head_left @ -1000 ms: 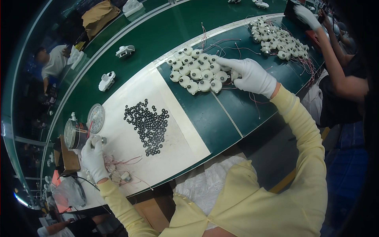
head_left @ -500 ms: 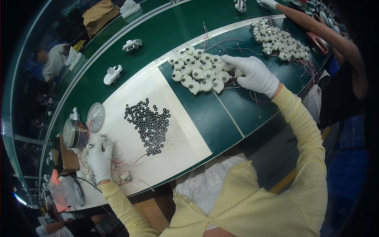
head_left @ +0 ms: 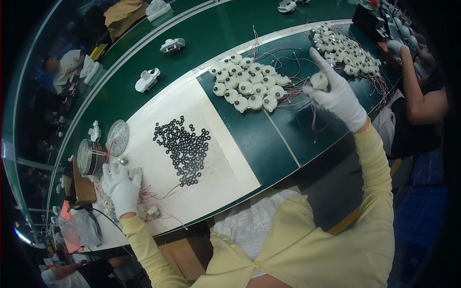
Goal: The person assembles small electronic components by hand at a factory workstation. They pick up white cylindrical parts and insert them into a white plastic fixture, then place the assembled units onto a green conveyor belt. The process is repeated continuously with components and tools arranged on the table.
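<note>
Motor, or a part much like one, pale and rounded, shows in the head view within the right hand, above the green end of the table. The grip there seems closed on it between thumb and bent fingers, as far as the blur lets one judge, with the index finger stretched out free. The part shows no clear long axis. From that hand, the near group of pale motors lies to the left, a little apart; the right hand is much the nearer one. The left hand is at the table's other end, fingers partly spread over parts with pink wires; whether it has hold of anything, I cannot tell. A silver piece shows just beyond its fingertips.

Counted: one motor in the right hand; about twenty-one in the near group, most with a black centre; a far group too crowded to count; black rings too many to count; one tub; one clear round dish beside it; at least four white housings on the green belt.
</note>
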Motion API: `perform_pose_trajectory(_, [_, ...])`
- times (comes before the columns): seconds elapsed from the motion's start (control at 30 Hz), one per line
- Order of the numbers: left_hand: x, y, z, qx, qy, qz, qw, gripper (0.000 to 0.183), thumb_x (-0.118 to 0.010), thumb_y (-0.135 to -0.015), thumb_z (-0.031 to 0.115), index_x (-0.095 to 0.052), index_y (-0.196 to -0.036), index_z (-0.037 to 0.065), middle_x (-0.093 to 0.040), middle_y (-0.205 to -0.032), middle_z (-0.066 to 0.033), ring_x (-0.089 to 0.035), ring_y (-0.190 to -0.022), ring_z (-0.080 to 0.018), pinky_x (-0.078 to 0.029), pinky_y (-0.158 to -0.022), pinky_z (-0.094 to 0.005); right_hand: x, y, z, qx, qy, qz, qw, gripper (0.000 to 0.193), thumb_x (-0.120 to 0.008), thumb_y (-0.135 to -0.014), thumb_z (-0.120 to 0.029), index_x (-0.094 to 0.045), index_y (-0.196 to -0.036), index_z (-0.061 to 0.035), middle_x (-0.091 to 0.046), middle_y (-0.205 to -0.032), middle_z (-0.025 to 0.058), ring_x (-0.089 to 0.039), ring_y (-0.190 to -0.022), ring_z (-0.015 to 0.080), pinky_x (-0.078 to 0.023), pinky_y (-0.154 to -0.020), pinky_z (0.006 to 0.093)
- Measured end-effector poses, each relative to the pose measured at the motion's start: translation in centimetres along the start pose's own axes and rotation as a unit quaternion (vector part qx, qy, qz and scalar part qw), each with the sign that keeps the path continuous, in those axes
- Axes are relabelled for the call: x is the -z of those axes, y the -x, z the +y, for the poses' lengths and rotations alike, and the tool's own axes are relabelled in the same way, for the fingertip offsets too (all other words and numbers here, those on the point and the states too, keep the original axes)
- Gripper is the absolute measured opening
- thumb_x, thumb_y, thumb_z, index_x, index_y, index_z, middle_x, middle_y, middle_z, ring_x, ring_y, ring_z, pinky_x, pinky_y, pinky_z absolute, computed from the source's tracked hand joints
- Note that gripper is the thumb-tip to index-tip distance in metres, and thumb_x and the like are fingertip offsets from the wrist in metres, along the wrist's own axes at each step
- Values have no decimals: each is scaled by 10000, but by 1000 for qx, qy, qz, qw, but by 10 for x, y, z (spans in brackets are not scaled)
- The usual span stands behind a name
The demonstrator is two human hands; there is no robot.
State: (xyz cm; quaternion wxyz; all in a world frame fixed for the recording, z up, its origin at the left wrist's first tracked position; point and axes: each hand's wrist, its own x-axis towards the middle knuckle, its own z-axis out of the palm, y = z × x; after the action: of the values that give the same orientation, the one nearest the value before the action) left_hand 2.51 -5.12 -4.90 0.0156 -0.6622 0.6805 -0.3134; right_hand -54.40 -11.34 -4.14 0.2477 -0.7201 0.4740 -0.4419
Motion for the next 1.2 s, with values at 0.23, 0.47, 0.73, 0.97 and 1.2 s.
perform_pose_trajectory(0.23, [11,-2,-6,53,107,107,987,370,-774,-885,378,-730,-1105,83,-662,-1258,-162,-545,-1297,-449,-463,-1028,-525,5,22,-52,-55,-6,-43,998,844,-768,-829,-1,-415,-1594,-47,-564,-740,-42,-461,-673,37,-425,-653,201])
perform_pose_trajectory(0.47, [21,6,-40,272,615,214,708,383,-610,-1053,375,-641,-1199,22,-636,-1341,-152,-566,-1312,-338,-403,-1152,-453,-41,14,-83,76,192,-292,934,631,-772,-795,-93,-586,-1397,-61,-747,-804,69,-710,-676,284,-544,-631,363])
perform_pose_trajectory(0.73, [86,44,-76,-37,977,158,141,380,-637,-1014,358,-608,-1109,-9,-578,-1414,-244,-448,-1430,-471,-290,-1213,-621,-113,0,-94,93,288,-369,879,381,-710,-925,-295,-654,-1233,-77,-743,-798,116,-706,-679,319,-542,-627,417])
perform_pose_trajectory(0.97, [97,128,-37,85,928,304,195,430,-686,-952,417,-651,-1086,10,-656,-1242,-193,-563,-1250,-444,-409,-1083,-678,-149,-12,-70,72,106,-312,941,348,-638,-1003,-193,-639,-1290,3,-724,-855,90,-701,-761,220,-547,-728,324])
perform_pose_trajectory(1.2, [44,163,53,357,876,249,207,759,-654,-899,689,-610,-1277,32,-612,-894,-96,-564,-829,-265,-510,-845,-514,-171,-30,-85,-228,-117,-277,926,328,-581,-1052,-179,-589,-1317,14,-672,-977,18,-616,-857,79,-512,-772,249])
